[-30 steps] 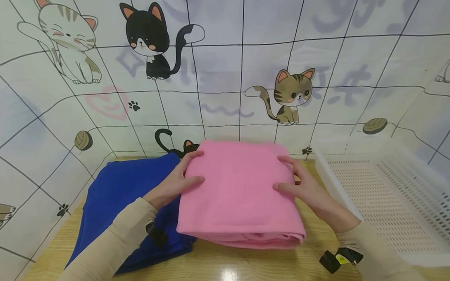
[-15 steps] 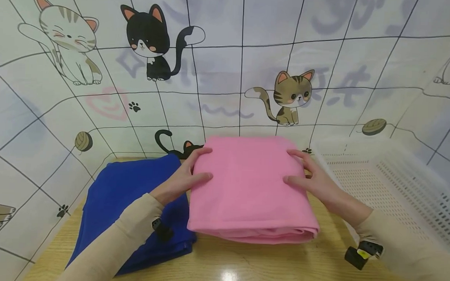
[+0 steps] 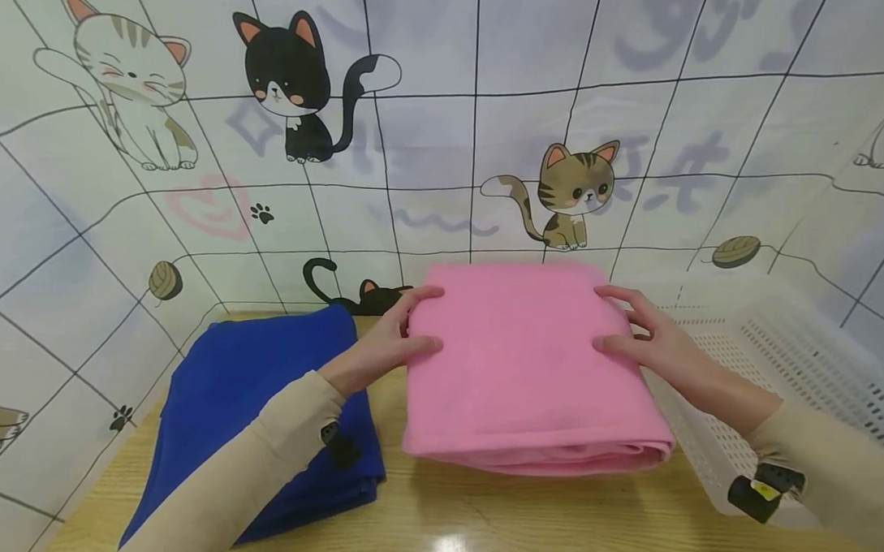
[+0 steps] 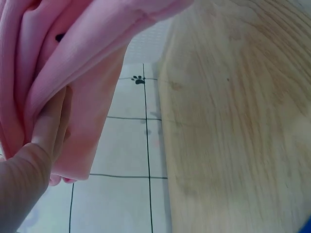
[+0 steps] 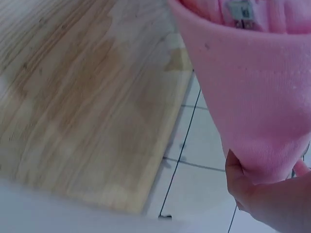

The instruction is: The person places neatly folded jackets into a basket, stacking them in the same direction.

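Note:
A folded pink garment (image 3: 519, 360) is held between my two hands, lifted off the table at the middle of the head view. My left hand (image 3: 392, 339) grips its left side, thumb on top and other fingers partly hidden underneath. On the opposite side, my right hand (image 3: 673, 353) grips it the same way. Loose inner layers show along the near edge. In the left wrist view the garment (image 4: 102, 39) hangs in folds around the fingers. A small label (image 5: 241, 10) shows inside it in the right wrist view.
A folded blue cloth (image 3: 263, 375) lies on the wooden table (image 3: 550, 523) at the left. At the right stands a white perforated plastic basket (image 3: 706, 472), partly behind my right arm. A cat-patterned wall covering (image 3: 432, 146) rises behind the table.
Both hands have carried the pink garment to the right and slightly up. It now overlaps the basket's left edge in the head view. The blue cloth has stayed put.

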`<act>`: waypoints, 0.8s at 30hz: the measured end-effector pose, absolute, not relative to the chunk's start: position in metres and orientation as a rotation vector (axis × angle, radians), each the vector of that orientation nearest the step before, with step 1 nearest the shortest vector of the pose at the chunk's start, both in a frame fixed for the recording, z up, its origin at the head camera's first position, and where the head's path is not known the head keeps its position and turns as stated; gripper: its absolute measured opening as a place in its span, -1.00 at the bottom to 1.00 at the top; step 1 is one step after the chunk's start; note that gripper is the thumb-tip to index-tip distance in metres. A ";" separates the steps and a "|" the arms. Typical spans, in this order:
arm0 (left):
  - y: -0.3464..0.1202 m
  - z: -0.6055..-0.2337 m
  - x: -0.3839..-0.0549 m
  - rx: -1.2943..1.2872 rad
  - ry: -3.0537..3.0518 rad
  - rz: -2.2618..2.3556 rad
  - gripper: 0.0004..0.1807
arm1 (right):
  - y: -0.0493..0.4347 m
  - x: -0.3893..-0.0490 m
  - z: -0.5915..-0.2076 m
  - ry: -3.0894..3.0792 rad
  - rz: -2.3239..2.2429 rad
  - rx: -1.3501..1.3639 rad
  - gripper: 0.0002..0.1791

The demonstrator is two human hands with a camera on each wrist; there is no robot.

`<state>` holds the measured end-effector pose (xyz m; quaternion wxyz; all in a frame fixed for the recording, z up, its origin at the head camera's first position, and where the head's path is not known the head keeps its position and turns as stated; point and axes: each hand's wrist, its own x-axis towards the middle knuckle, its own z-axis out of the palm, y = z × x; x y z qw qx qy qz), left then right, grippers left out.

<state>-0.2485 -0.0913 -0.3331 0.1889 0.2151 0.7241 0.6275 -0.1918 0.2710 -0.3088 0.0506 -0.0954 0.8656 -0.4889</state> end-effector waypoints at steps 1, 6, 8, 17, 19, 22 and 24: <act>-0.089 -0.332 -0.249 0.605 2.029 1.768 -0.26 | 0.274 -0.192 -0.307 2.633 -1.480 -0.284 -0.19; -0.076 -0.327 -0.254 0.637 1.981 1.785 -0.26 | 0.291 -0.197 -0.301 2.610 -1.405 -0.248 -0.17; -0.070 -0.326 -0.255 0.650 1.969 1.779 -0.26 | 0.298 -0.201 -0.299 2.607 -1.368 -0.237 -0.18; -0.049 -0.323 -0.263 0.697 1.929 1.787 -0.27 | 0.325 -0.208 -0.292 2.616 -1.324 -0.224 -0.22; -0.045 -0.321 -0.264 0.711 1.914 1.796 -0.28 | 0.330 -0.207 -0.289 2.622 -1.302 -0.220 -0.23; -0.040 -0.320 -0.265 0.734 1.880 1.815 -0.31 | 0.338 -0.207 -0.287 2.635 -1.273 -0.216 -0.26; -0.036 -0.319 -0.264 0.738 1.861 1.821 -0.31 | 0.344 -0.206 -0.285 2.650 -1.251 -0.222 -0.27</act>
